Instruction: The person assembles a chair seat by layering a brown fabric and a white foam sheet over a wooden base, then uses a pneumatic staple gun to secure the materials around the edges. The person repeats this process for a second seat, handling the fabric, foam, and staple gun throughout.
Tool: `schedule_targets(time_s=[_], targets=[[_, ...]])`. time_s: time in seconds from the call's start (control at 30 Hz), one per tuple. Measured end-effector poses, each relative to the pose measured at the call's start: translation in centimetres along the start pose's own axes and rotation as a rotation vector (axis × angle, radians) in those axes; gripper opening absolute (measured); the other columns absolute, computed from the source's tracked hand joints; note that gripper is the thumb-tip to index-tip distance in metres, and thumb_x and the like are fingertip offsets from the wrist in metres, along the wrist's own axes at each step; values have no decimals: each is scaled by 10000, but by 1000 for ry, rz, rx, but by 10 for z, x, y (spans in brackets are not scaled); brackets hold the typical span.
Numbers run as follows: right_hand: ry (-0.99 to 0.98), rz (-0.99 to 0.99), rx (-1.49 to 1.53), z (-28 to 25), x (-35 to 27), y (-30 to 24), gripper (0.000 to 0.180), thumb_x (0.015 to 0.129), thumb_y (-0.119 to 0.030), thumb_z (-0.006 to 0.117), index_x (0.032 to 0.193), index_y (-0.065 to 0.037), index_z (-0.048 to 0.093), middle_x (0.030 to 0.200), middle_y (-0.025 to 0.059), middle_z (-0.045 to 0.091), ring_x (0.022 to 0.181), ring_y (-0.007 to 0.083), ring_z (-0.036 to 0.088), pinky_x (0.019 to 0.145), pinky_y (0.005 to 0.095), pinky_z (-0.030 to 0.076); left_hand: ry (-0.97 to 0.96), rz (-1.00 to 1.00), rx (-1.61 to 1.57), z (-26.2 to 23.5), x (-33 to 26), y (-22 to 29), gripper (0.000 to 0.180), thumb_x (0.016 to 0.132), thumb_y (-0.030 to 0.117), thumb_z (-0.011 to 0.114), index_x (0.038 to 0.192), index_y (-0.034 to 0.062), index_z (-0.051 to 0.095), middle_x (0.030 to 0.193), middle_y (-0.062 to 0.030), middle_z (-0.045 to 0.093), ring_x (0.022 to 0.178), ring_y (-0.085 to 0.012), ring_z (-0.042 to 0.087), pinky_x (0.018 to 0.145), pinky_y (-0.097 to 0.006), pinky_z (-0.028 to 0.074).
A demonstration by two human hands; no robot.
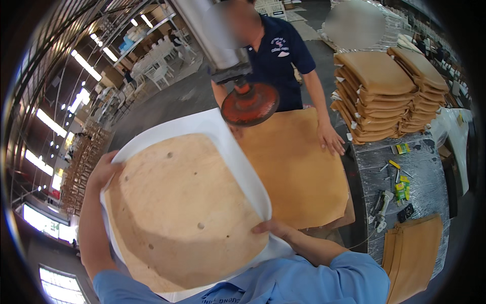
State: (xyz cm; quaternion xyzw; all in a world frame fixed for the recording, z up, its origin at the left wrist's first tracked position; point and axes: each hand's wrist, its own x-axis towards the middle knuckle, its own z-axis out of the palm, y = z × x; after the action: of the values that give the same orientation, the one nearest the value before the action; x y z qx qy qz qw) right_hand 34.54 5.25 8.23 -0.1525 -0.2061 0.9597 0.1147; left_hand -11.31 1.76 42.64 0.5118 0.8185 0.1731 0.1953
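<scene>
plywood seat board [185, 213], rounded and pale brown with a few small holes, is held up tilted near the wearer's chest, its bare wood face toward the camera. white sheet [238, 152] lies behind the board and shows as a border along its top and right edges. left hand [104, 169] grips the upper left edge of board and sheet, fingers curled over it. right hand [276, 229] grasps the lower right edge, thumb on the wood. just beyond lies a tan sheet [298, 167] on a table [425, 177] wrapped in clear film. a red press disc [249, 104] hangs over the tan sheet's far end. a co-worker in a dark polo stands across, one hand [331, 138] flat on the tan sheet. tan cushions [387, 96] are stacked to the right, with small tools [392, 190] nearer.
</scene>
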Motion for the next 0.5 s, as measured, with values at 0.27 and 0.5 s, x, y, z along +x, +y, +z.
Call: schedule_targets(time_s=[0.27,0.5], targets=[[148,-157,162,-28,-78,-56,643,803,-176,741,1392,35,595,1241,209,726,1103,346,730,1008,458,586,722,376,25,43,52,-10,592,1067,332,601,1574,50,486,1596,-164,521,1503,-272,451,1247,-399,312],[238,-340,85,-42,-100,-89,671,810,-259,722,1399,33,586,1221,209,725,1072,348,730,993,457,588,-240,-253,-1266,242,3,-105,843,1058,699,415,1554,21,489,1552,-186,549,1394,-305,554,1166,-466,449]])
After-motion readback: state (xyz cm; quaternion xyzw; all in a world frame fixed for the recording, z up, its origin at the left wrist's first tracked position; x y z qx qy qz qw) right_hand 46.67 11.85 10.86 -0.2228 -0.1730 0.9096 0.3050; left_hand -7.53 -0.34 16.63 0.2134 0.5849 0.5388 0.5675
